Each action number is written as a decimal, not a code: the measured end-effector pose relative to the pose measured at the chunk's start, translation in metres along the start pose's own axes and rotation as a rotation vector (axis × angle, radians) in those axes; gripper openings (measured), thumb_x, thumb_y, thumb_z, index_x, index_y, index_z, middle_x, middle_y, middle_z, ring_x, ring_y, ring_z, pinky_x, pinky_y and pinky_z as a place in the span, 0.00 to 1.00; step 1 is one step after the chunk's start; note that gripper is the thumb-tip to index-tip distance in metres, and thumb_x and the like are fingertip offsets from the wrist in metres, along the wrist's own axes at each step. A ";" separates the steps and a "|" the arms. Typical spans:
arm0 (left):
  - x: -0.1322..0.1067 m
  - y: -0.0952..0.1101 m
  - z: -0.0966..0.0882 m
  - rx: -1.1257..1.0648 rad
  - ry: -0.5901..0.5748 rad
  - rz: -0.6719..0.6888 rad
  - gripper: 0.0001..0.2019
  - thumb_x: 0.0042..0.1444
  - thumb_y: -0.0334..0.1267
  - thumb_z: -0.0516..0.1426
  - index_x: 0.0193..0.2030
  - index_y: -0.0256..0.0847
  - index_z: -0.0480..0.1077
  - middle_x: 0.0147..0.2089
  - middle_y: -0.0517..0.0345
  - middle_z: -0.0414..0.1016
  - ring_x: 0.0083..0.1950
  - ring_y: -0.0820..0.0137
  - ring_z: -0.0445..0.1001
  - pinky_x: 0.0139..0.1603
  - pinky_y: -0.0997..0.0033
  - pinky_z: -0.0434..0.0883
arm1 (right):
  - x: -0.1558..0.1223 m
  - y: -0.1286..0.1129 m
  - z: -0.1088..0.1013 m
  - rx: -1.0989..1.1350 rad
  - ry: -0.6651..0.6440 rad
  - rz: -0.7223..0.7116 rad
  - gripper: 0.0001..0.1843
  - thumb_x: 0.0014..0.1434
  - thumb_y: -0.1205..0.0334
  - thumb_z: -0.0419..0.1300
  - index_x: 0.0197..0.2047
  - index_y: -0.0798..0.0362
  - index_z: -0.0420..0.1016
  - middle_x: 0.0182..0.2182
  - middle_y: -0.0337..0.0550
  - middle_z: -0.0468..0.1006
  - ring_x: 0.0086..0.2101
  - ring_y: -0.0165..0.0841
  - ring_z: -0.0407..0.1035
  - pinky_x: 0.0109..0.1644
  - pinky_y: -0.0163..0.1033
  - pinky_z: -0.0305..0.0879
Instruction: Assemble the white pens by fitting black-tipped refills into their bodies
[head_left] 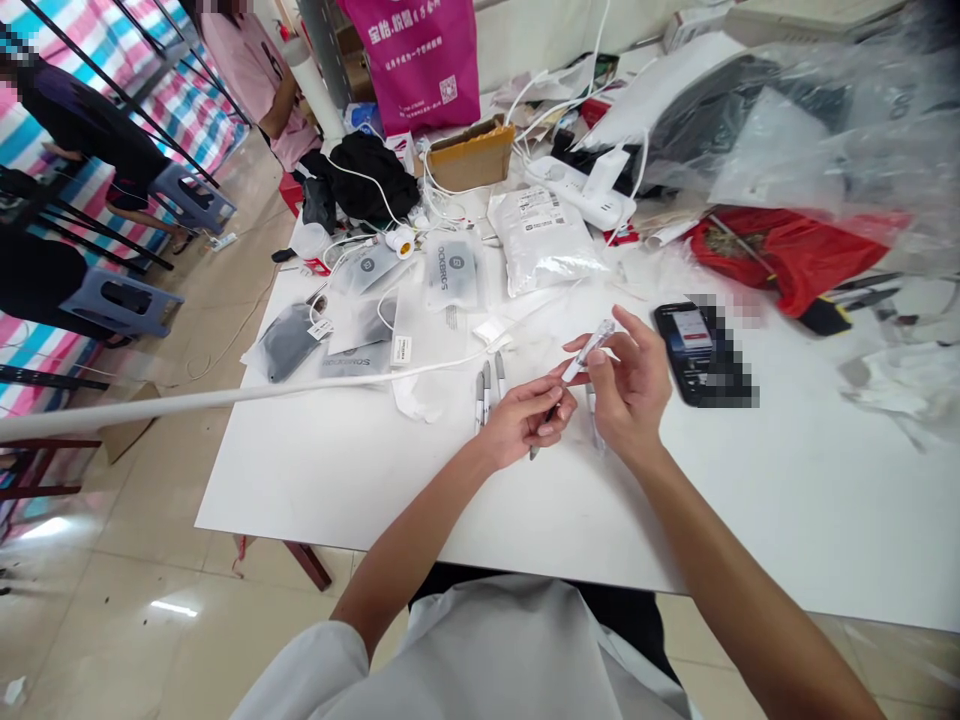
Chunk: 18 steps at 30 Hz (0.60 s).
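- Our left hand (529,420) pinches the lower end of a thin pen (576,368) at the centre of the frame; its fingers are curled closed around the dark tip.
- Our right hand (630,385) grips the pen's clear upper part, thumb and forefinger closed on it.
- We judge the pen could slip or its clear cap pop loose and roll off, since we hold it above the tabletop (360,470) by the fingertips only.
- Three spare pens (487,385) lie just left of our hands and could be knocked.
- A phone (694,350) lies to the right; white pouches (450,272) and cables crowd the upper centre.
- The glossy tile floor (150,580) fills the lower left; other people sit by stools in the upper left.
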<state>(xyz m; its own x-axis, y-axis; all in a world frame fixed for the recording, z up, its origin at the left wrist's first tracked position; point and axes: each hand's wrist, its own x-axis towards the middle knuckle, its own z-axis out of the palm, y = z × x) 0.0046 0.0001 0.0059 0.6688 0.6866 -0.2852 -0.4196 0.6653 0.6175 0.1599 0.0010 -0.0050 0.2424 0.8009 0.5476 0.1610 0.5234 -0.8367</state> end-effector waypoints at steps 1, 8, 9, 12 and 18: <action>-0.001 0.001 0.001 -0.007 0.000 -0.010 0.20 0.60 0.43 0.69 0.57 0.42 0.75 0.33 0.63 0.65 0.24 0.80 0.57 0.19 0.81 0.50 | 0.000 0.000 0.000 -0.003 -0.005 -0.007 0.25 0.74 0.54 0.61 0.72 0.37 0.69 0.41 0.42 0.77 0.46 0.39 0.82 0.31 0.37 0.82; 0.000 -0.006 -0.001 0.053 -0.002 0.038 0.22 0.63 0.57 0.68 0.50 0.41 0.74 0.29 0.68 0.56 0.23 0.80 0.51 0.20 0.81 0.49 | -0.003 0.001 -0.005 -0.027 -0.058 0.018 0.24 0.75 0.51 0.60 0.71 0.37 0.70 0.44 0.44 0.81 0.48 0.42 0.83 0.33 0.42 0.82; 0.001 -0.008 -0.002 0.074 -0.005 0.049 0.22 0.62 0.59 0.68 0.46 0.40 0.74 0.29 0.67 0.58 0.23 0.81 0.52 0.20 0.81 0.49 | -0.004 0.001 -0.006 -0.028 -0.067 0.025 0.24 0.75 0.50 0.60 0.71 0.37 0.69 0.46 0.45 0.82 0.46 0.42 0.83 0.33 0.42 0.82; 0.002 -0.010 -0.004 0.149 -0.009 0.068 0.26 0.62 0.62 0.66 0.36 0.37 0.71 0.33 0.62 0.65 0.23 0.82 0.57 0.20 0.78 0.47 | -0.006 0.000 -0.007 -0.019 -0.080 0.043 0.25 0.75 0.49 0.59 0.72 0.37 0.66 0.49 0.45 0.84 0.41 0.40 0.84 0.32 0.44 0.83; 0.002 -0.006 -0.004 0.178 0.037 0.083 0.25 0.60 0.59 0.69 0.50 0.37 0.79 0.41 0.56 0.73 0.27 0.79 0.67 0.20 0.74 0.43 | -0.001 -0.005 -0.003 0.015 -0.026 -0.049 0.22 0.75 0.53 0.60 0.69 0.35 0.69 0.47 0.43 0.84 0.40 0.40 0.84 0.38 0.48 0.83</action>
<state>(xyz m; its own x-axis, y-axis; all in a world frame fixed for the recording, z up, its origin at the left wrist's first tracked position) 0.0064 -0.0015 -0.0012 0.6118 0.7496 -0.2527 -0.3550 0.5456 0.7591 0.1621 -0.0033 -0.0011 0.2093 0.7817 0.5874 0.1579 0.5658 -0.8093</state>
